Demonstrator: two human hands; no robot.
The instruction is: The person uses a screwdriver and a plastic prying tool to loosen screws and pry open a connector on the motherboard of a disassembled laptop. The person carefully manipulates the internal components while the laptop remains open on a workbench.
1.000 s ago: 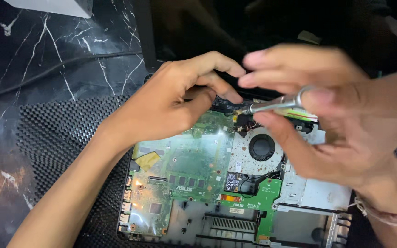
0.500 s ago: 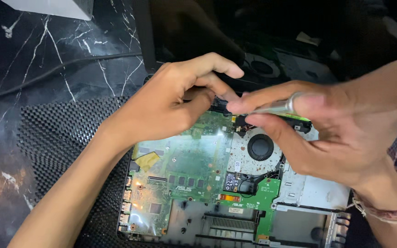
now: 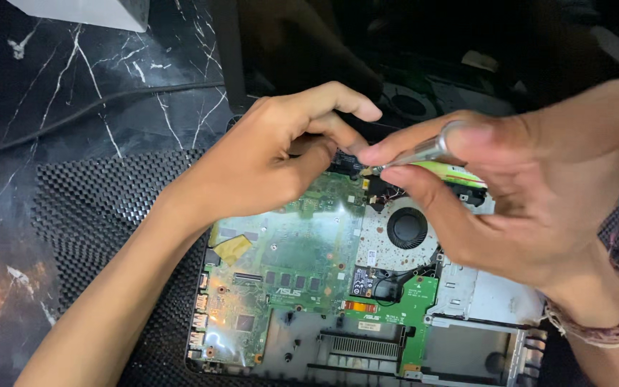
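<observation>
An opened laptop base lies on a black mesh mat (image 3: 87,215), its green motherboard (image 3: 288,265) and round cooling fan (image 3: 408,228) exposed. My left hand (image 3: 266,161) rests over the board's top edge, fingers curled and pinching at a dark part near the hinge. My right hand (image 3: 539,186) holds a thin silver screwdriver (image 3: 424,152) between thumb and fingers, its tip pointing left toward my left fingertips. A yellow-green strip (image 3: 453,174) shows just under the tool. What my left fingers pinch is hidden.
The mat sits on a black marble-patterned table (image 3: 73,93). A dark cable (image 3: 94,107) crosses it at upper left, beside a white box corner (image 3: 87,11). Another dark device with a fan (image 3: 410,104) lies behind the laptop. A bracelet (image 3: 610,322) circles my right wrist.
My right hand has rotated and shifted slightly right and up, bringing the screwdriver tip closer to my left fingertips. My left hand has stayed on the board's top edge.
</observation>
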